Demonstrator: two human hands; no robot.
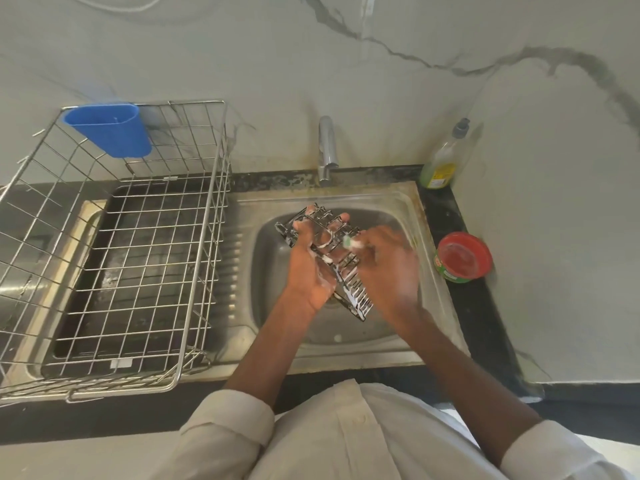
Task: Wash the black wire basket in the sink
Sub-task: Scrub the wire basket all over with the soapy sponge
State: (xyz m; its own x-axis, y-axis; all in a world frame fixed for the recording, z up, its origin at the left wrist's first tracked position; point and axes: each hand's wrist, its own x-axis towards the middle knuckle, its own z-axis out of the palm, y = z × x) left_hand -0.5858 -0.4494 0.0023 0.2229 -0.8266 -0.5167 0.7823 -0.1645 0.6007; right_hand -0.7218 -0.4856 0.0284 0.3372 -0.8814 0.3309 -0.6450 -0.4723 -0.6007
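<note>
The black wire basket (pixel 356 299), streaked with white suds, hangs tilted over the steel sink (pixel 273 258). My left hand (pixel 311 268) grips it from the left, fingers threaded through the wires. My right hand (pixel 388 261), blurred and soapy, presses a small green scrubber (pixel 347 241) against the basket's upper side. Most of the scrubber is hidden in the fingers.
A faucet (pixel 327 150) stands behind the sink. A large silver wire dish rack (pixel 114 271) with a blue plastic cup (pixel 110 131) fills the drainboard on the left. A dish soap bottle (pixel 443 161) and a red-lidded tub (pixel 464 256) sit on the right counter.
</note>
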